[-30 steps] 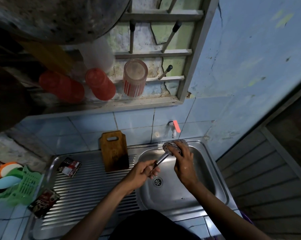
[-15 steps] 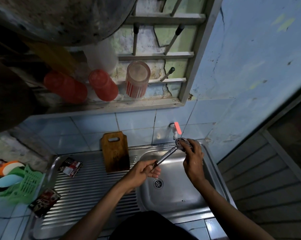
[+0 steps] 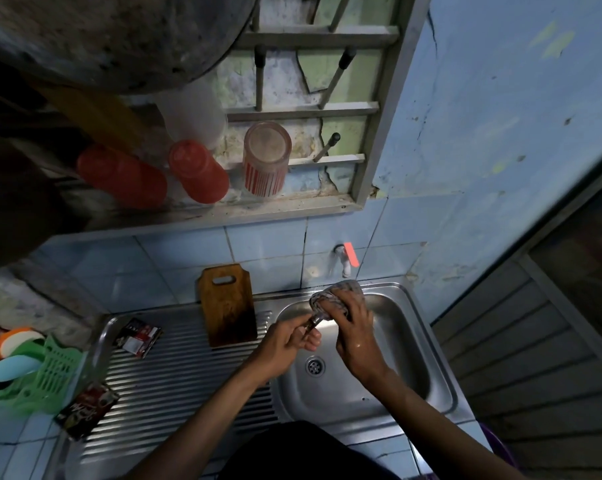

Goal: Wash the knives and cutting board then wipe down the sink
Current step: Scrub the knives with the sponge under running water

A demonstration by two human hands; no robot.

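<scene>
1. Here, we see the left hand (image 3: 287, 341) curled round the handle of a knife (image 3: 314, 319), holding it over the basin of the steel sink (image 3: 427, 341); only a short stretch of metal shows between the two hands.
2. The right hand (image 3: 353, 327) grips a patterned scrubbing cloth (image 3: 334, 297), bunched up and wrapped over the knife's blade, so the blade itself is hidden from us.
3. Both hands sit above the back-left part of the basin, with the drain (image 3: 315, 365) just below them.
4. The wooden cutting board (image 3: 227, 306) stands upright on the ribbed drainboard (image 3: 174, 375), leaning against the tiled wall, just left of the basin (its handle slot is at the top).
5. A small wall tap (image 3: 344, 261) with an orange-red lever sticks out of the tiles above the back rim of the sink, near the cloth; we cannot tell whether water is running.
6. Two dark sachets lie on the drainboard: one (image 3: 140, 337) near its back-left corner, the other (image 3: 88, 410) at its left edge, closer to us.
7. A green plastic basket (image 3: 46, 375) sits left of the drainboard on the tiled counter, holding pale blue, white and orange items.
8. On the ledge above, two red cups (image 3: 199, 171) lie beside a red-striped glass (image 3: 266, 159).
</scene>
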